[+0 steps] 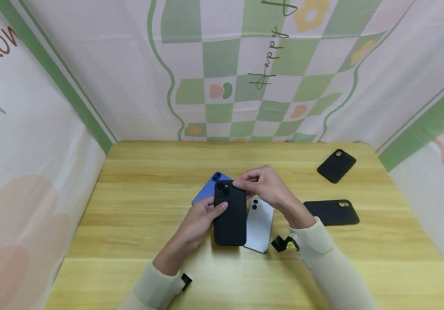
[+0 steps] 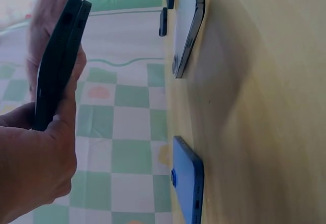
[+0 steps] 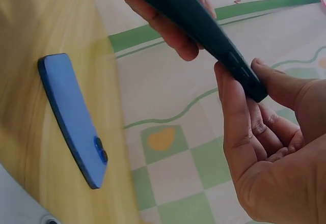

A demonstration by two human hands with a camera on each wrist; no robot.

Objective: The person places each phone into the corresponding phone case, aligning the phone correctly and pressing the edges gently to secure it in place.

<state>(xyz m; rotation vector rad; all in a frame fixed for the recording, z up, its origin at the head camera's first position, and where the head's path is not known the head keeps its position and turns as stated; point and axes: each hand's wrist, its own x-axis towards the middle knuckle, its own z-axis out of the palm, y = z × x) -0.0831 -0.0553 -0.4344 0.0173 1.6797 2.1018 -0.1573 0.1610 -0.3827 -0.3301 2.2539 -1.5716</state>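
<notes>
Above the table, both hands hold a black phone in a black case (image 1: 230,221), its camera lenses at the upper left. The left hand (image 1: 196,221) grips its left side, thumb lying on the back. At the upper right corner, the right hand (image 1: 266,185) pinches the edge between thumb and fingers. In the left wrist view two dark layers (image 2: 63,56) show at the near end with a seam between them. Partly behind the held phone lie a blue phone (image 1: 208,190) and a white phone (image 1: 260,226), both camera side up.
Two black phone cases lie at the right of the wooden table (image 1: 137,224), one near the back corner (image 1: 337,166) and one closer to the right forearm (image 1: 330,213). Printed cloth (image 1: 222,56) hangs behind the table and along its sides.
</notes>
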